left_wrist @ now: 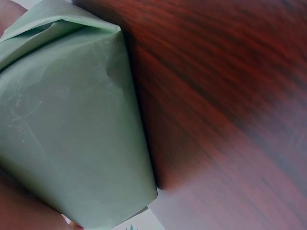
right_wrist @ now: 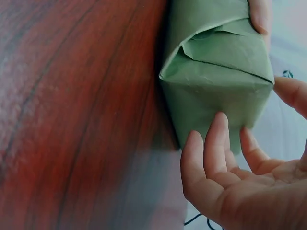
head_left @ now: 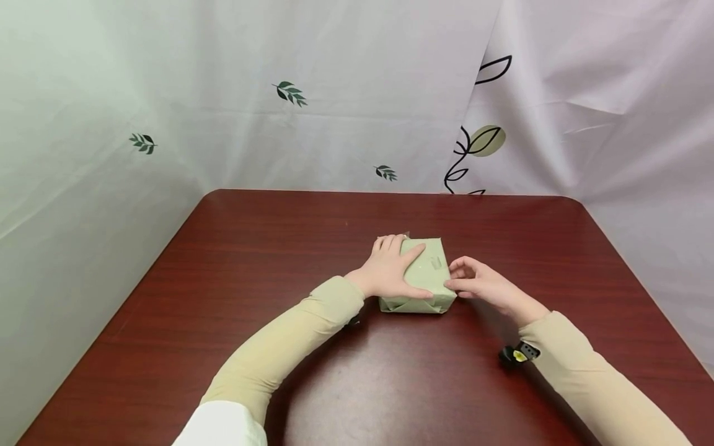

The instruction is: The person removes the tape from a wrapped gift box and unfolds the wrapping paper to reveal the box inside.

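A box-shaped package (head_left: pixel 431 276) wrapped in pale green paper lies on the table, its folded paper end towards me. My left hand (head_left: pixel 388 272) rests across its left and top sides with fingers spread and thumb along the near top edge. In the left wrist view, the package's smooth side (left_wrist: pixel 72 124) fills the left half. From the right, my right hand (head_left: pixel 480 285) reaches the package with loosely bent fingers. The right wrist view has its thumb at a top corner and its fingertips (right_wrist: pixel 219 120) right at the side face of the package (right_wrist: pixel 211 98).
The dark red wooden table (head_left: pixel 251 248) stretches out around the package. White curtains (head_left: pixel 334 56) with leaf prints hang behind it and along both sides. A dark wrist strap (head_left: pixel 519 354) sits at the right sleeve.
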Demonstrator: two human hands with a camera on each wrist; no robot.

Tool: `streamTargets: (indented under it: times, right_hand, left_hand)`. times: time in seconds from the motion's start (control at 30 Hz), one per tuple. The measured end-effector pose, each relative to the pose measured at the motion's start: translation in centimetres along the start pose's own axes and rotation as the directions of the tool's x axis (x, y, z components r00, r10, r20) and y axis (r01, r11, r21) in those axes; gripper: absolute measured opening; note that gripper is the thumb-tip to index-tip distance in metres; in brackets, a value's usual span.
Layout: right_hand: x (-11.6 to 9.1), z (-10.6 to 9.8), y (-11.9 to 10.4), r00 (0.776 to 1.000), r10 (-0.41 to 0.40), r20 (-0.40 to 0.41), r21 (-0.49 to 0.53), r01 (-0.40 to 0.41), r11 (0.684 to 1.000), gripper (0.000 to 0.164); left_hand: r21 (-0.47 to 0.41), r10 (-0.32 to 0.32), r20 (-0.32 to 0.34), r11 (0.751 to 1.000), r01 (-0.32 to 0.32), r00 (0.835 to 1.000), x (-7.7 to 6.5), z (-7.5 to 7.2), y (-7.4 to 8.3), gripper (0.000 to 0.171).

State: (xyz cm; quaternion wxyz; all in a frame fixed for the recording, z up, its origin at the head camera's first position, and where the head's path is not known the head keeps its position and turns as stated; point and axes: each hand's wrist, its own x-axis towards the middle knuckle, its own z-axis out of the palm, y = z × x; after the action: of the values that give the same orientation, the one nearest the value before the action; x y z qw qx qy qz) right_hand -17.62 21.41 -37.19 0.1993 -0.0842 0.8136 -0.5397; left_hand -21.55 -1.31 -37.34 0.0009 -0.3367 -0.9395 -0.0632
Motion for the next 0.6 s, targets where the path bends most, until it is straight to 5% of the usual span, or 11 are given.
streamTargets:
  times: [0.3, 0.6]
  right_hand:
    - [0.2, 0.7, -0.3, 0.997, -0.041, -0.072, -0.065, 0.036, 0.997, 0.042]
    - [0.7, -0.1, 0.0, 0.985, -0.093, -0.147, -0.171, 0.067, 0.983, 0.041]
  left_hand:
    - [0.021, 0.000, 0.014, 1.000, 0.000, 1.000, -0.1, -0.3, -0.1, 0.098]
    - [-0.081, -0.061, 0.046, 0.995, 0.065, 0.997, 0.1, -1.1, -0.6, 0.080]
